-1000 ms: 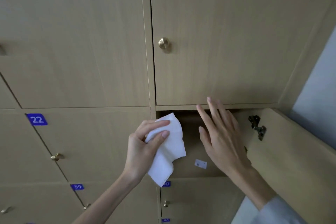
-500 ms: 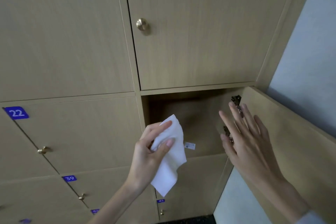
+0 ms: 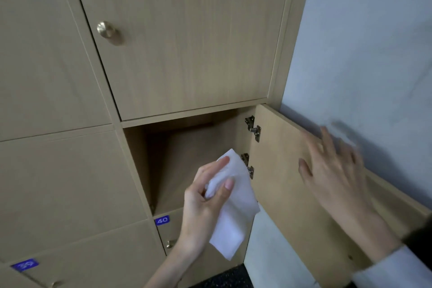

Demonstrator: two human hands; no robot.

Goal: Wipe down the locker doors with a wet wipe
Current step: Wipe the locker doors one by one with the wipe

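The open light-wood locker door (image 3: 292, 182) had swung wider; the flat right hand (image 3: 332, 170) pressed it, while the left hand (image 3: 205, 201) pinched the white wet wipe (image 3: 233, 213).

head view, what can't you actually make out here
- Right hand: motion-blurred, so whether it touches the open door is unclear.
- Open door's outer face: turned away from the camera.
- Label at lower left: blurred, unreadable.
- Wet wipe: the part inside the left hand is hidden by its fingers.

Motion-blurred right hand (image 3: 332, 170); label (image 3: 24, 265) bottom left unreadable; open door (image 3: 292, 194) cut off at btm edge.
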